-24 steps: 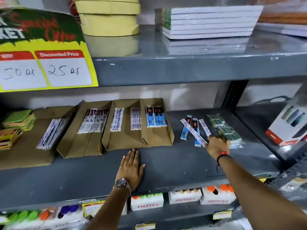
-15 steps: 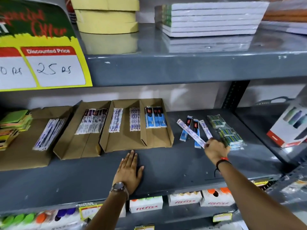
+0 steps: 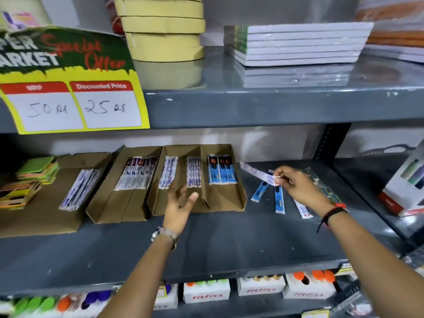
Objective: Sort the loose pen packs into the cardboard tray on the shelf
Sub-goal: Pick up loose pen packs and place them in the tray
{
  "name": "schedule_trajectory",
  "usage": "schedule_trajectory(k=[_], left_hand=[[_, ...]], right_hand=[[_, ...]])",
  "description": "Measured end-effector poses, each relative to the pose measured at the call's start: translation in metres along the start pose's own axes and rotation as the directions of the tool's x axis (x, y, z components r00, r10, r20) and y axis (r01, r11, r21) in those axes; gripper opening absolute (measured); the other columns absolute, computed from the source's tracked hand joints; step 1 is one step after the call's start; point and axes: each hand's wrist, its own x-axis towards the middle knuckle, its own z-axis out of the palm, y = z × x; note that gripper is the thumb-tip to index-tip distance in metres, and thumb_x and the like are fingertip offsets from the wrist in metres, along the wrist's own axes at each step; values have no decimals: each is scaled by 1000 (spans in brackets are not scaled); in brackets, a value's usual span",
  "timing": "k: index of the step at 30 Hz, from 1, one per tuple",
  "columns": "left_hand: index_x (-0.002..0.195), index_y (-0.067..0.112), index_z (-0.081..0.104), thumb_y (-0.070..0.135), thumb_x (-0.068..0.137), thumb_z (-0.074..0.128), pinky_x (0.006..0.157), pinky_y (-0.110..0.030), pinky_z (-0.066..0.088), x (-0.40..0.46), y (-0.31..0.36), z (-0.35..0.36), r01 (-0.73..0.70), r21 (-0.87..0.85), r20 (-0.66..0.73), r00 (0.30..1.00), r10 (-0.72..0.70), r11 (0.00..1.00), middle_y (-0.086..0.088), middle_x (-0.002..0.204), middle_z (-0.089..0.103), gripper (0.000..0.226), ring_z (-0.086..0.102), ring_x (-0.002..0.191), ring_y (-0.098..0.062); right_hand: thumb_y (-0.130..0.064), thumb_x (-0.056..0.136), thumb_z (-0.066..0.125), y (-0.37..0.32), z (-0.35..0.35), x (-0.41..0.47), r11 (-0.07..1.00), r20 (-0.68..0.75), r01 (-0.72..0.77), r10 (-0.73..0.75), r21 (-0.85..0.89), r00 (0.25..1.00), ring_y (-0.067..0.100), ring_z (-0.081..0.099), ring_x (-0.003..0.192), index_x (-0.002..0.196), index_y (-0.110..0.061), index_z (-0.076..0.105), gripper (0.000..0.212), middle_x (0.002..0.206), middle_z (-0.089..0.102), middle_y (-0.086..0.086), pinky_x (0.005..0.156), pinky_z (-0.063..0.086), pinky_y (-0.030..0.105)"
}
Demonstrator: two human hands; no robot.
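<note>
My right hand point(image 3: 298, 187) pinches one white pen pack point(image 3: 258, 173) by its near end, thumb and fingers point(image 3: 281, 177) closed on the edge, so the long strip sticks out to the left of my fingers, lifted off the shelf point(image 3: 229, 244). My left hand point(image 3: 180, 203) hovers spread and empty in front of the cardboard tray point(image 3: 238, 203), palm turned up, just before its middle slots. The grip is thin: I hold only the tip, and the slippery wrapper could slide or swing loose as I carry it across, dropping onto the shelf or onto the blue packs in the tray point(image 3: 221, 169), nearest my right fingers. I judge the bigger risk is sorting wrong: this white pack belongs with the white ones point(image 3: 193, 172) beyond my left fingers, not in the blue slot it passes first. Its free end could also catch the tray's right wall and nudge the whole tray. The other loose packs point(image 3: 278, 198) lie below my right fingers, and my wrist could sweep them on the way back.
</note>
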Motion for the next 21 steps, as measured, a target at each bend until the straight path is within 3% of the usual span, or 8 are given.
schedule_trajectory(k=[2, 6, 8, 12, 14, 16, 18, 21], left_hand=[[136, 14, 23, 12, 87, 53, 99, -25, 30, 9, 16, 0, 60, -55, 38, 998, -58, 997, -15, 138, 44, 58, 42, 127, -23], [134, 12, 29, 14, 88, 53, 101, -25, 27, 17, 39, -2, 124, -96, 57, 991, -119, 988, -8, 132, 47, 52, 45, 120, -17], [129, 8, 38, 7, 87, 52, 107, -30, 32, 18, 46, -4, 144, -167, 94, 987, -130, 975, -10, 127, 50, 44, 47, 119, -21], [111, -3, 53, -6, 83, 52, 70, -17, 55, 21, 52, -10, 97, -201, 98, 992, -78, 975, -7, 92, 57, 28, 58, 83, -16], [88, 5, 59, -7, 82, 53, 59, -13, 54, 24, 51, -10, 89, -177, 88, 993, -74, 980, -2, 77, 54, 14, 55, 70, -13], [71, 12, 55, -7, 82, 54, 56, -12, 55, 26, 48, -11, 86, -156, 91, 993, -72, 984, -2, 72, 54, 21, 56, 65, -12], [69, 12, 54, -7, 81, 55, 56, -12, 55, 28, 44, -11, 92, -147, 94, 992, -78, 985, -3, 71, 55, 23, 58, 59, -8], [67, 10, 55, -7, 80, 56, 55, -12, 55, 30, 43, -11, 96, -173, 90, 993, -81, 980, -6, 71, 57, 22, 61, 50, -3]], right_hand=[[-3, 90, 55, -17, 0, 2, 995, 78, 31, -39, 96, 996, 14, 55, 82, 79, -23, 54, 22, 81, 60, -4, 79, 43, 28], [3, 90, 51, -41, -3, 4, 971, 201, 71, -118, 228, 972, 3, 53, 72, 74, -31, 51, 37, 73, 57, -10, 67, 41, 1], [4, 91, 50, -45, -6, 5, 962, 224, 79, -141, 261, 964, 4, 54, 71, 75, -28, 51, 36, 72, 57, -7, 68, 42, 5], [4, 92, 49, -46, -10, 8, 953, 228, 55, -126, 298, 965, -11, 55, 61, 76, -24, 51, 31, 73, 56, -3, 60, 41, 1], [2, 91, 51, -45, -9, 9, 970, 226, 48, -104, 237, 969, -5, 54, 65, 83, -19, 56, 23, 77, 58, 2, 58, 40, -2], [-2, 90, 55, -41, -6, 12, 994, 197, 67, -83, 83, 977, 7, 56, 73, 99, -11, 65, 17, 82, 62, 2, 67, 42, 3], [-8, 89, 58, -39, -1, 13, 991, 187, 96, -76, -98, 979, 13, 58, 79, 107, -12, 69, 21, 86, 68, 2, 71, 44, 16], [-13, 87, 62, -41, 9, 12, 985, 212, 97, -65, -144, 975, 10, 60, 75, 100, -10, 72, 17, 87, 72, 6, 61, 43, 9]])
